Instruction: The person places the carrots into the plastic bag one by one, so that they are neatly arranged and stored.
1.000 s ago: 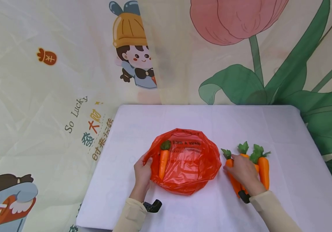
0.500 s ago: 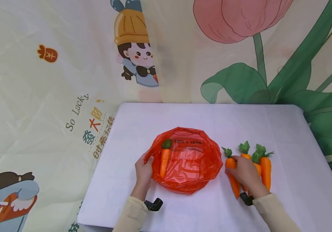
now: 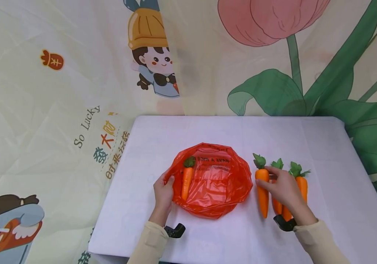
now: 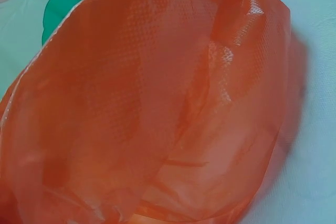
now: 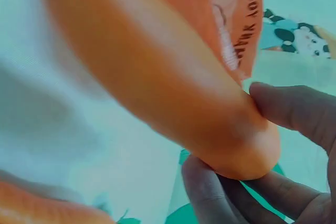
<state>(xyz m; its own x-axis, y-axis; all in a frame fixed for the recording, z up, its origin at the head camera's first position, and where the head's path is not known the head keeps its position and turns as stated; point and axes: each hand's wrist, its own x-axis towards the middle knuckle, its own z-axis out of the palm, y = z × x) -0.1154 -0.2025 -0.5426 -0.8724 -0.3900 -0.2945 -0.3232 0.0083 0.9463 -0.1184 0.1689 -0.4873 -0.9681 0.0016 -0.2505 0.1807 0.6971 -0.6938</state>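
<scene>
A red plastic bag (image 3: pixel 214 187) lies with its mouth spread wide, and one carrot (image 3: pixel 186 183) rests inside at its left. My left hand (image 3: pixel 163 192) pinches the bag's left rim, thumb on the inside; in the left wrist view the bag (image 4: pixel 157 103) covers most of the picture and the hand is not visible. To the right of the bag, my right hand (image 3: pixel 284 185) pinches a carrot (image 3: pixel 262 194) near its leafy top. The right wrist view has this carrot (image 5: pixel 173 72) between thumb and fingers, raised off the table, with its tip out of frame.
Several other carrots (image 3: pixel 303 187) lie under and beside my right hand, partly hidden by it. The white table (image 3: pixel 168 132) backs onto a printed curtain (image 3: pixel 204 73). A black wrist camera (image 3: pixel 175 231) sticks out near the left sleeve.
My right hand has gripped the leftmost carrot and lifted it away from the others, its leaves now higher. The left hand keeps its hold on the bag rim.
</scene>
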